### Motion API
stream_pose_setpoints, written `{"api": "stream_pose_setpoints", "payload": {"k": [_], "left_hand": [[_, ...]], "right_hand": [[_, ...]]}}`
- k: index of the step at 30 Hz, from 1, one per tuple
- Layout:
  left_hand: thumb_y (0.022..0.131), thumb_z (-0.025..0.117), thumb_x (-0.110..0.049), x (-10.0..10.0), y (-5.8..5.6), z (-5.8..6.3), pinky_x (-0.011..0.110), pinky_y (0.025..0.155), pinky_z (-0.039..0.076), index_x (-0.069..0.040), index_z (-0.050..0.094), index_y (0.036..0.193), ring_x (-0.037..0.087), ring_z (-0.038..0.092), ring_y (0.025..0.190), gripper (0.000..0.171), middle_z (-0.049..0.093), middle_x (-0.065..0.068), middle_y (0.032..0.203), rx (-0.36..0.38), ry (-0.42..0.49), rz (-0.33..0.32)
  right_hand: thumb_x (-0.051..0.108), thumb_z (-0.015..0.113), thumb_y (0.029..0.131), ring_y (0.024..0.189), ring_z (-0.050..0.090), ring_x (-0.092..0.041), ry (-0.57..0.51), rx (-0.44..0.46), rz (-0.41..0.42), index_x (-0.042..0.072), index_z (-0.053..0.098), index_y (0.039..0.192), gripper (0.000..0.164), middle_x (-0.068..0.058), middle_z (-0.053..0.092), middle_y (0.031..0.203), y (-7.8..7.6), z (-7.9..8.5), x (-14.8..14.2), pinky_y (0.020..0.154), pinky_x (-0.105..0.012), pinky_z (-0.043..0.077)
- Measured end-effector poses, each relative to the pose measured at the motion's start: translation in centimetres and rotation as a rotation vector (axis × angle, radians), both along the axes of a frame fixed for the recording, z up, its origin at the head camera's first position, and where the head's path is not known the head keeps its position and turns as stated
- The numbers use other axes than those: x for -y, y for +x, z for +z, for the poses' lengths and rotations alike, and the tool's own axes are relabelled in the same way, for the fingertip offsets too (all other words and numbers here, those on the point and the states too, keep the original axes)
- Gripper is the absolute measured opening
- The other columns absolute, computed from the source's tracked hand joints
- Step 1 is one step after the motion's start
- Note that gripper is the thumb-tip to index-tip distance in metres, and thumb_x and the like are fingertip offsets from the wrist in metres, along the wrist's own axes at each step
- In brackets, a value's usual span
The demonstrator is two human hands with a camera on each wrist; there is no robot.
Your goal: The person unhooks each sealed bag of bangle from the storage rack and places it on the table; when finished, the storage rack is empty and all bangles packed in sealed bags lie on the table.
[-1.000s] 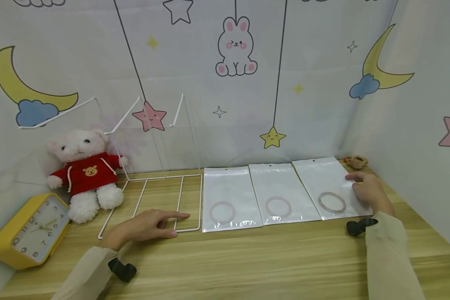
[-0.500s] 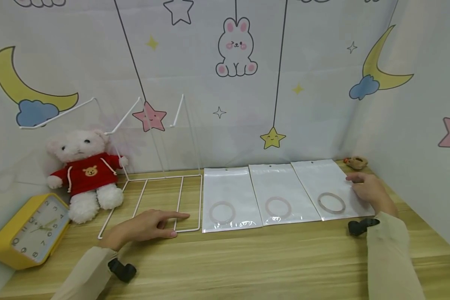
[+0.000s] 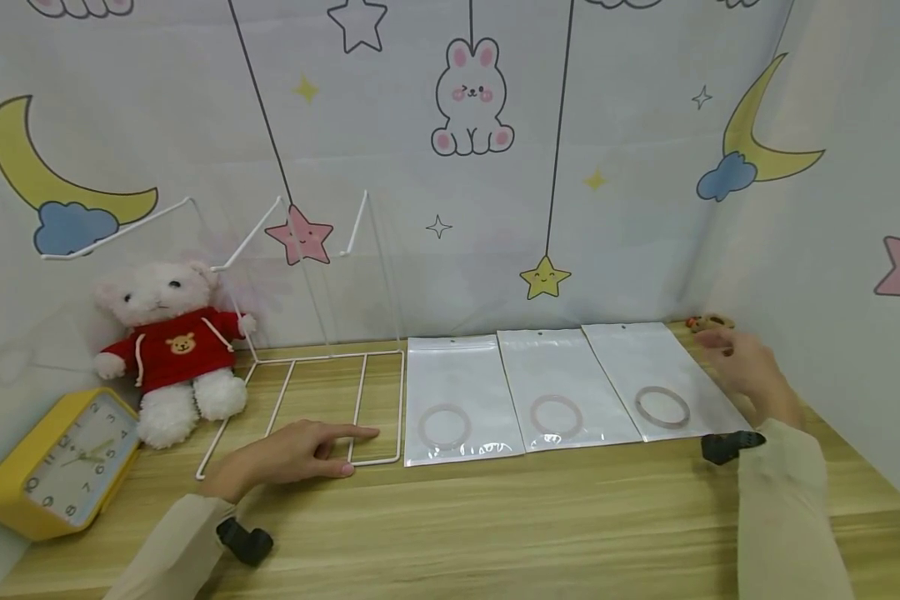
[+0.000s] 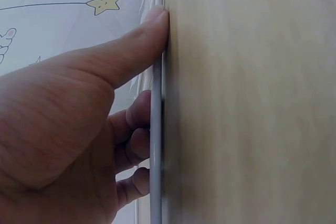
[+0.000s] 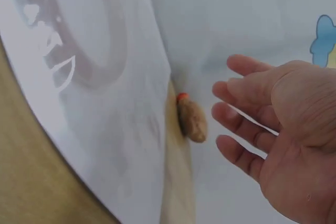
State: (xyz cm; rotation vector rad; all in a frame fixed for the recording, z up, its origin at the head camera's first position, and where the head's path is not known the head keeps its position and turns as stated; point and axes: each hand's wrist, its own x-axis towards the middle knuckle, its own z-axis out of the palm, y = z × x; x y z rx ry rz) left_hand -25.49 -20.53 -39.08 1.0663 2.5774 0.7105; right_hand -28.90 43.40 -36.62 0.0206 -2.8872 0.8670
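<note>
My left hand (image 3: 296,454) rests at the front of a white wire rack (image 3: 402,408), index finger straight. In the left wrist view its thumb touches the rack's front wire (image 4: 156,156), and other fingers curl behind it. Three flat white zip bags lie in a row: a left bag (image 3: 450,375), a middle bag (image 3: 543,367) and a right bag (image 3: 622,354). Through each shows a pale ring, like a bangle (image 3: 663,425). Just right of the right bag, my right hand (image 3: 753,379) hovers, fingers loosely bent and holding nothing.
A small brown figure (image 3: 720,321) with a red tip sits in the back right corner. A white teddy bear (image 3: 221,393) in a red hoodie and a yellow alarm clock (image 3: 45,492) stand at the left. Printed cloth walls (image 3: 645,250) bound the wooden table (image 3: 495,533).
My right hand has let go of the right bag's edge and lifted away to the right. That bag shifted slightly to line up with the others. The left hand has stayed put.
</note>
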Motion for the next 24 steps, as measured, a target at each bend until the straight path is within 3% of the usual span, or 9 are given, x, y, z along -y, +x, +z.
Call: {"api": "stream_pose_setpoints", "payload": {"k": [7,14,21,24], "left_hand": [[0.096,0.066,-0.040,0.3,0.5,0.1,0.024,0.056,0.035,-0.020,0.057,0.144,0.001,0.040,0.059,0.052,0.044,-0.012,0.067,0.002,-0.001,0.010],[0.096,0.067,-0.038,0.1,0.6,0.3,0.023,0.056,0.034,-0.019,0.057,0.143,0.001,0.040,0.059,0.052,0.044,-0.012,0.066,0.004,0.004,0.007],[0.096,0.067,-0.041,-1.2,-0.1,-0.3,0.024,0.057,0.035,-0.022,0.056,0.144,0.002,0.041,0.059,0.053,0.046,-0.012,0.066,0.026,-0.017,-0.002],[0.096,0.067,-0.040,-1.6,-0.3,-0.2,0.024,0.057,0.034,-0.020,0.055,0.145,0.002,0.041,0.058,0.055,0.046,-0.011,0.066,0.039,-0.029,-0.010]], "right_hand": [[0.005,0.051,0.102,0.111,0.052,-0.049,0.013,-0.132,0.066,-0.008,0.057,0.129,0.031,-0.033,0.056,0.126,-1.0,1.2,1.8,0.088,-0.058,0.042],[0.007,0.051,0.103,0.109,0.054,-0.046,0.005,-0.137,0.110,-0.006,0.056,0.131,0.030,-0.032,0.057,0.125,-1.2,2.6,3.4,0.085,-0.056,0.044],[0.016,0.059,0.102,0.104,0.061,-0.037,0.026,-0.164,0.169,0.001,0.061,0.130,0.031,-0.025,0.062,0.124,-0.3,4.2,4.6,0.075,-0.027,0.046],[0.022,0.060,0.102,0.105,0.061,-0.036,0.028,-0.137,0.195,0.004,0.061,0.130,0.033,-0.022,0.063,0.124,0.0,4.8,5.6,0.077,-0.033,0.047]]}}
